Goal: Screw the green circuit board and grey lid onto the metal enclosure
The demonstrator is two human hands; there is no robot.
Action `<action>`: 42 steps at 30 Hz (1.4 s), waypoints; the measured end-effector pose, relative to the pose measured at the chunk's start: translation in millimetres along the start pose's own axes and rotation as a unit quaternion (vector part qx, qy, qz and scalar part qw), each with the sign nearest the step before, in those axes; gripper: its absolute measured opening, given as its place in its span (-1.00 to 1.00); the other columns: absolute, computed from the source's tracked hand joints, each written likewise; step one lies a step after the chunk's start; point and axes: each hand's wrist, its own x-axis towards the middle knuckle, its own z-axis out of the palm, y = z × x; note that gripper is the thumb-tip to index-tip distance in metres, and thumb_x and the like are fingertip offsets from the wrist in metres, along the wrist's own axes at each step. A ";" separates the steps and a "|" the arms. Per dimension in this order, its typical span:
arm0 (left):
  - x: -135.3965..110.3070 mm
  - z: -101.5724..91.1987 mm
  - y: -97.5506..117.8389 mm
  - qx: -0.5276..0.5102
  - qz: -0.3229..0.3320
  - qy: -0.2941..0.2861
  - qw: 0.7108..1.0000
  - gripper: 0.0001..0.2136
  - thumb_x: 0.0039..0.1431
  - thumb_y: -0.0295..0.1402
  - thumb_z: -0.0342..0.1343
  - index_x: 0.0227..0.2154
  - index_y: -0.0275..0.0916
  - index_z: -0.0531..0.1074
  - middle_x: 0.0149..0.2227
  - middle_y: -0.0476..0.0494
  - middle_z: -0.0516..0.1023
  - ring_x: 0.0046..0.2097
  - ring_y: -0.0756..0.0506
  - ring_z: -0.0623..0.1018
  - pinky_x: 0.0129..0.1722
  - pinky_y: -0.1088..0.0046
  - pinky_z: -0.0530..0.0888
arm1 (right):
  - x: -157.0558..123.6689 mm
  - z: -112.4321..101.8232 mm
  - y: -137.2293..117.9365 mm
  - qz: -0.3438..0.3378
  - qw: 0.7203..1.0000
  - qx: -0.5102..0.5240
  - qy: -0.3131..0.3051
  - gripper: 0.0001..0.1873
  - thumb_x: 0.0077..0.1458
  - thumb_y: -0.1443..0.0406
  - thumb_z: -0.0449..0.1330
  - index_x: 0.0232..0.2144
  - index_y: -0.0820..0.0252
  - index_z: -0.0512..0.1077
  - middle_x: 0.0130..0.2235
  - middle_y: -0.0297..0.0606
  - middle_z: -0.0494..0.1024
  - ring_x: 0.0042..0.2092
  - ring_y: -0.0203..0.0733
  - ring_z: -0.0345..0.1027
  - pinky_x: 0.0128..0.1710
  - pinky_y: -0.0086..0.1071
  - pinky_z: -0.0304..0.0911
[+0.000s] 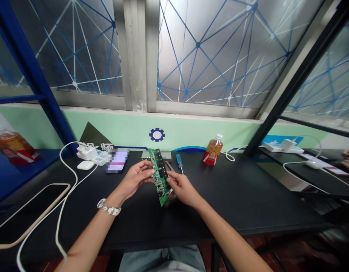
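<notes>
I hold a long, narrow green circuit board [159, 177] with black and silver components between my two hands, just above the black tabletop [220, 200]. My left hand [136, 178] pinches the board's left edge near the middle of its length, thumb and fingertips pressed together on it, the back of the hand turned outward. My right hand [182, 186] pinches the opposite edge slightly lower down, with thumb and index finger closed on the rim and the other fingers curled beneath. The board therefore lies directly between the two sets of fingertips, touching both, and it stands steeply tilted, its upper end leaning to the left and away from me, its lower corner pointing down toward my lap; the face with the components is turned up to me. On my left wrist sits a silver metal-banded watch [111, 210]

Beyond the board, partly hidden by it, a flat grey metal piece [166, 155] rests on the tabletop. Just past my right hand lies a screwdriver with a translucent blue handle [179, 161], its thin shaft pointing back toward my knuckles. Farther to the right stands a clear plastic bottle of amber drink [213, 152], and to the left of my left hand lies a phone with a lit, blurred screen [118, 161]
</notes>
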 end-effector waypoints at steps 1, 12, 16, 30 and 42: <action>0.6 2.5 -1.8 0.006 0.006 0.000 1.000 -0.74 0.07 -0.32 0.36 -0.23 -0.26 0.46 -0.25 -0.09 0.52 -0.28 -0.02 0.53 -0.30 0.47 0.55 | -0.6 1.6 0.1 -0.005 1.000 -0.018 0.000 -0.57 0.31 0.09 0.08 0.09 0.18 0.44 -0.41 -0.32 0.44 -0.50 -0.31 0.34 -0.54 -0.44 0.40; 0.8 6.2 -0.4 0.021 -0.004 -0.006 1.000 -0.75 0.12 -0.25 0.32 -0.21 -0.25 0.46 -0.31 -0.07 0.53 -0.30 -0.04 0.55 -0.26 0.44 0.52 | 0.8 8.0 6.3 0.005 0.998 -0.020 0.054 -0.63 0.29 0.12 0.10 0.01 0.22 0.43 -0.36 -0.31 0.45 -0.47 -0.32 0.36 -0.53 -0.48 0.38; -0.7 -6.8 6.2 -0.006 -0.036 -0.010 0.999 -0.69 0.16 -0.27 0.30 -0.06 -0.24 0.48 -0.19 -0.17 0.59 -0.24 -0.05 0.59 -0.23 0.45 0.56 | 0.6 2.7 7.1 0.004 0.992 -0.014 0.125 -0.54 0.25 0.06 0.14 0.07 0.23 0.40 -0.38 -0.32 0.40 -0.53 -0.33 0.29 -0.60 -0.44 0.36; 3.3 -24.6 6.5 -0.029 -0.057 0.041 0.997 -0.68 0.09 -0.36 0.35 -0.08 -0.25 0.53 -0.18 -0.18 0.64 -0.29 -0.02 0.63 -0.31 0.53 0.59 | -10.8 -4.2 -14.8 -0.126 0.979 -0.136 0.090 -0.29 0.17 0.31 0.16 0.35 0.21 0.15 -0.44 -0.40 0.34 -0.55 -0.39 0.01 -0.57 -0.50 0.02; 2.7 -21.4 5.8 -0.012 -0.041 0.066 0.997 -0.68 0.13 -0.21 0.32 -0.08 -0.24 0.58 -0.12 -0.23 0.63 -0.18 -0.10 0.62 -0.18 0.39 0.56 | -12.1 1.9 -13.6 -0.163 0.967 -0.140 0.137 -0.29 0.14 0.30 0.22 0.32 0.17 0.19 -0.43 -0.44 0.23 -0.53 -0.41 0.03 -0.53 -0.50 0.08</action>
